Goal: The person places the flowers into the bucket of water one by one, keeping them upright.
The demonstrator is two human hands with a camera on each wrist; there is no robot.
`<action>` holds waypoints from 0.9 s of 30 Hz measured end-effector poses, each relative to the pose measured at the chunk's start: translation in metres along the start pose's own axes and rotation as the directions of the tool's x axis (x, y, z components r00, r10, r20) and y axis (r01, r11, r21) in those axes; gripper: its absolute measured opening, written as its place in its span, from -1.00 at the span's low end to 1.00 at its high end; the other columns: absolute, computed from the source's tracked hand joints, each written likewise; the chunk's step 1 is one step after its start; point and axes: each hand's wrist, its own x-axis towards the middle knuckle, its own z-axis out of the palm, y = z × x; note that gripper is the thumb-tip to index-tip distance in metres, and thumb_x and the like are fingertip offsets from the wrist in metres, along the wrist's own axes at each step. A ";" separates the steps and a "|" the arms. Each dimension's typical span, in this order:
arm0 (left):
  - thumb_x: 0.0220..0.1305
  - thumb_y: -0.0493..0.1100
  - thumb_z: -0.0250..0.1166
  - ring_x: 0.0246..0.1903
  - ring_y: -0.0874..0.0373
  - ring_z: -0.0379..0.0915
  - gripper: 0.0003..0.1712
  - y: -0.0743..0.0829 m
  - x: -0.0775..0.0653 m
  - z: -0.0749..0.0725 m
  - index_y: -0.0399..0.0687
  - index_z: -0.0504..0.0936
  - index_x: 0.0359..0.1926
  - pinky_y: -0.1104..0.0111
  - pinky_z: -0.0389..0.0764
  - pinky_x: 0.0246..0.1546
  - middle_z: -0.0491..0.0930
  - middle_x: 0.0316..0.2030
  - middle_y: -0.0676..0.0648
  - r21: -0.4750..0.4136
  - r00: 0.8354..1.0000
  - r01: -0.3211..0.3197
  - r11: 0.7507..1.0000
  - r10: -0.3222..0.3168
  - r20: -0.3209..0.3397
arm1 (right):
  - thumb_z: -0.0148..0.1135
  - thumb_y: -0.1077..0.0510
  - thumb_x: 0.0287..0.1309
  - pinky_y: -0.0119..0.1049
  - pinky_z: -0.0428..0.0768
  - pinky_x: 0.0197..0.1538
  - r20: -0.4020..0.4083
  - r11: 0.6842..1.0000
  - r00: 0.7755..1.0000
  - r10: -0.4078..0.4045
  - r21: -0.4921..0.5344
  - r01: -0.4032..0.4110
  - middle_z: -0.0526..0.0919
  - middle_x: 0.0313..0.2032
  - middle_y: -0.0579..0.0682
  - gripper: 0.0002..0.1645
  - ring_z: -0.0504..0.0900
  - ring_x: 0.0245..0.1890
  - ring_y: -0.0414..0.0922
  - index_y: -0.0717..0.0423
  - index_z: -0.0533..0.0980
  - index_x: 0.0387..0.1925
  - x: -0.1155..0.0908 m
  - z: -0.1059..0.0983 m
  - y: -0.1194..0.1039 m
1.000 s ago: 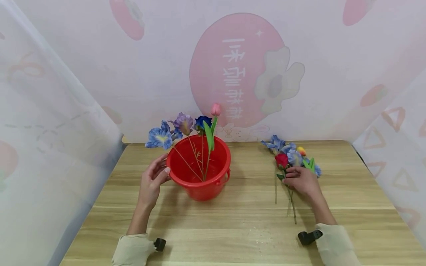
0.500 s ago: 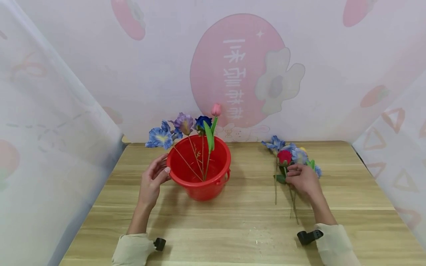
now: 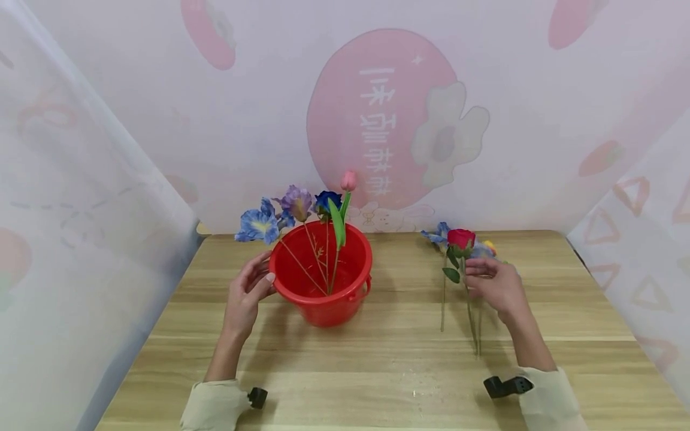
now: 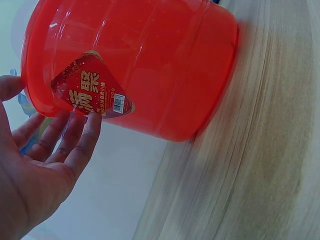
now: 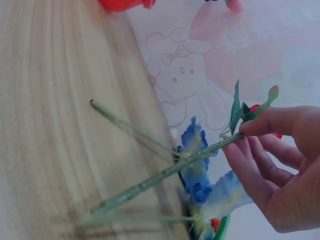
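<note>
A red plastic bucket stands at the left middle of the table. Four-petalled wall prints aside, it holds a pale blue iris, a purple iris, a dark blue rose and a pink tulip. My left hand rests its spread, nearly straight fingers on the bucket's left side, thumb at the rim. My right hand pinches the stem of a red rose between thumb and fingers. In the right wrist view the stem slants down toward the table.
Blue irises and an orange-yellow bud lie behind the right hand, partly hidden by it. A thin stem lies left of the rose. The printed backdrop rises behind the table's back edge.
The right hand has raised the red rose from among the lying flowers, its head turning upright and shifting toward the back. The left hand and bucket keep their place.
</note>
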 end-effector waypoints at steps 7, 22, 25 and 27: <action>0.58 -0.23 0.23 0.13 0.15 0.73 -0.42 -0.001 -0.002 0.000 -0.24 0.43 0.53 0.38 0.83 -0.06 0.63 0.26 -0.21 0.003 1.000 0.002 1.000 -0.002 -0.004 | 0.34 0.33 0.36 -0.32 0.84 -0.13 -0.029 0.997 0.999 -0.016 0.081 0.019 0.74 -0.10 -0.05 -0.44 0.76 -0.18 -0.38 0.42 0.50 0.34 -0.004 -0.003 -0.006; 0.58 -0.26 0.23 0.11 0.18 0.73 -0.43 0.000 -0.001 0.002 -0.28 0.43 0.52 0.40 0.83 -0.08 0.66 0.21 -0.14 -0.008 1.000 -0.013 1.000 0.012 -0.006 | 0.30 0.30 0.44 -0.37 0.83 -0.08 -0.018 0.990 0.999 -0.050 0.133 0.052 0.70 -0.09 -0.19 -0.41 0.76 -0.14 -0.41 0.39 0.44 0.42 -0.013 -0.007 -0.017; 0.58 -0.26 0.23 0.11 0.19 0.73 -0.43 0.001 -0.002 0.002 -0.27 0.43 0.52 0.40 0.83 -0.08 0.66 0.21 -0.14 -0.010 1.000 -0.007 1.000 0.007 -0.007 | 0.30 0.32 0.44 -0.37 0.83 -0.07 -0.010 0.987 0.999 -0.053 0.152 0.054 0.70 -0.08 -0.18 -0.40 0.77 -0.12 -0.37 0.38 0.43 0.43 -0.013 -0.005 -0.019; 0.58 -0.25 0.23 0.10 0.20 0.73 -0.42 0.002 -0.001 0.001 -0.26 0.43 0.52 0.40 0.83 -0.08 0.66 0.21 -0.12 -0.001 1.000 -0.007 1.000 0.007 -0.007 | 0.29 0.33 0.44 -0.36 0.83 -0.07 -0.008 0.985 0.998 -0.060 0.163 0.060 0.70 -0.08 -0.16 -0.40 0.77 -0.12 -0.37 0.39 0.42 0.43 -0.013 -0.003 -0.022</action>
